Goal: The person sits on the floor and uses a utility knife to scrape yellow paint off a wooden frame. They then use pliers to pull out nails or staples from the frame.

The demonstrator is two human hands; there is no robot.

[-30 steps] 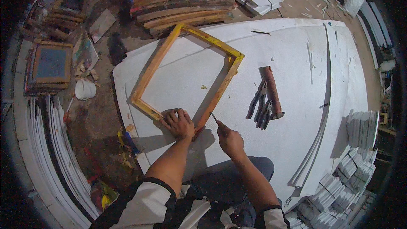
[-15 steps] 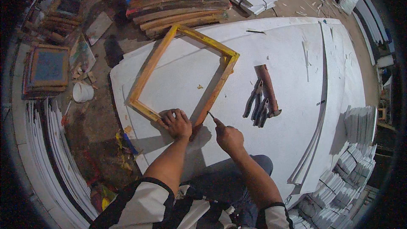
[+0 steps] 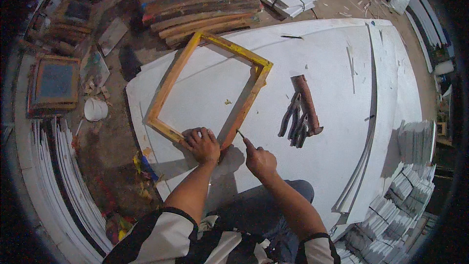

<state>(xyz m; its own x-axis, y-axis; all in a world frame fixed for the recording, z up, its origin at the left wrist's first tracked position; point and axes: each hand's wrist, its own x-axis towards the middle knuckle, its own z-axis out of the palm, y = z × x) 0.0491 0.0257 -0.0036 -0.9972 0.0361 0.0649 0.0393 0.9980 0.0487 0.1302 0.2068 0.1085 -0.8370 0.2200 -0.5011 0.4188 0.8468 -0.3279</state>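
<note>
White sheeting (image 3: 317, 171) is lying beneath the wooden frame (image 3: 174, 77), which is extending away from both hands, its long sides slanting up rightward. The left hand (image 3: 202, 145) is curling over its near short bar, holding it; the right hand (image 3: 261, 161), nearer the right long bar, is gripping a slim tool (image 3: 248, 143), its tip meeting that bar's outer edge.

Bold black and off-white blocks all over the shirt (image 3: 229, 244), and look at those short sleeves (image 3: 163, 237): pale panels, black-banded hems! Dark blue trousers (image 3: 295, 193) below, left hand (image 3: 202, 145) and right hand (image 3: 261, 161) bare.
</note>
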